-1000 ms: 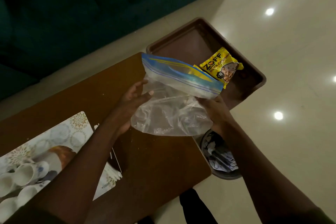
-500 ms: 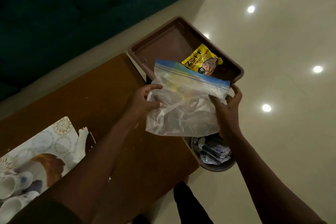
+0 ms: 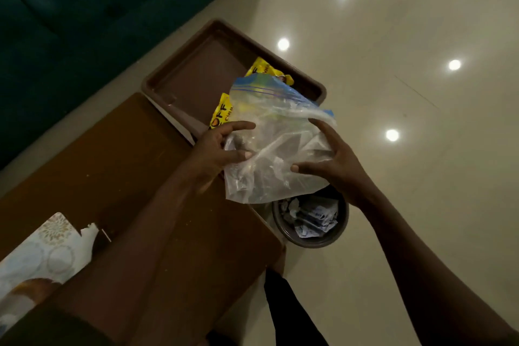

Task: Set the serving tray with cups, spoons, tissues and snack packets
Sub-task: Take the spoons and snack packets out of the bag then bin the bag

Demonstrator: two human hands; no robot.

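Observation:
I hold a clear zip bag (image 3: 280,154) with a blue seal strip above the near end of the brown serving tray (image 3: 193,70). My left hand (image 3: 222,146) pinches the bag's left side. My right hand (image 3: 334,160) grips its right side with the fingers spread. The bag looks crumpled and nearly empty. One yellow snack packet (image 3: 262,67) lies on the tray behind the bag, partly hidden by it. A second yellow snack packet (image 3: 222,112) lies on the tray by my left fingers. No cups, spoons or tissues show on the tray.
The tray sits past the end of a brown wooden table (image 3: 118,166). A patterned placemat (image 3: 42,253) lies at the table's lower left. A round bin (image 3: 311,219) with crumpled paper stands on the tiled floor under the bag. A dark green sofa (image 3: 84,8) fills the upper left.
A second yellow packet now lies on the tray beside the bag. Both hands have shifted along the bag's sides. The view has swung right, so the cups on the placemat have left the frame.

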